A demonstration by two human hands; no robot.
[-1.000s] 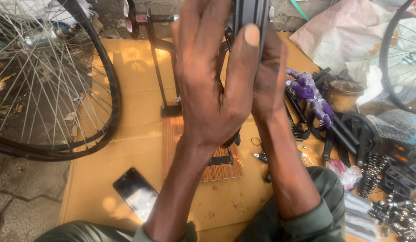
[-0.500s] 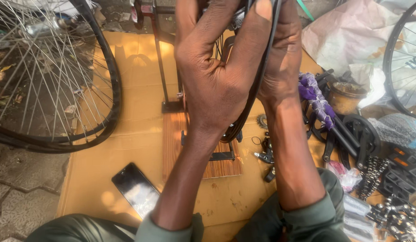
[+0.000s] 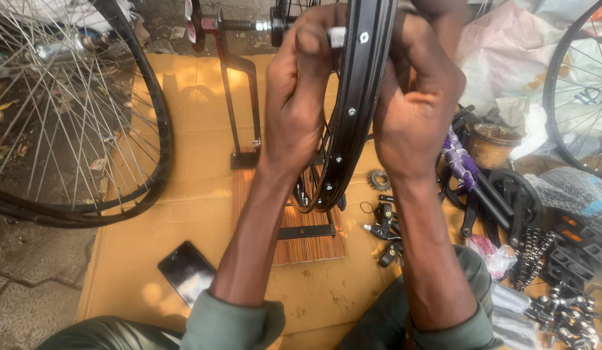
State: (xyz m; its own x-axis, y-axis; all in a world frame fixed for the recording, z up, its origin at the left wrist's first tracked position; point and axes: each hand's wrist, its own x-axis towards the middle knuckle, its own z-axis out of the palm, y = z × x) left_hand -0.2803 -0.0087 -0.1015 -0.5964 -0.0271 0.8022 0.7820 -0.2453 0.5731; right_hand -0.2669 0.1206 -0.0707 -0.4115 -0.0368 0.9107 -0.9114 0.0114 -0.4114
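A black bicycle rim (image 3: pixel 353 123) stands upright in a black truing stand (image 3: pixel 239 97) in front of me, its spoke holes facing the camera. My left hand (image 3: pixel 304 97) grips the rim's left side, thumb pressed near a small silver piece at the top. My right hand (image 3: pixel 414 104) clasps the rim's right side, fingers curled around it. Both hands squeeze the rim between them. The stand's base rests on a striped wooden board (image 3: pixel 307 227).
A spoked wheel (image 3: pixel 68 116) lies at the left, another wheel (image 3: pixel 579 84) at the far right. A dark phone (image 3: pixel 186 271) lies on the cardboard sheet (image 3: pixel 184 129). Small parts, a sprocket (image 3: pixel 379 179), a chainring (image 3: pixel 515 194), pedals (image 3: pixel 573 259) and a metal cup (image 3: pixel 492 144) crowd the right side.
My hands have opened apart around the rim, which now shows between them. The view has shifted so the rim's inner face is visible.
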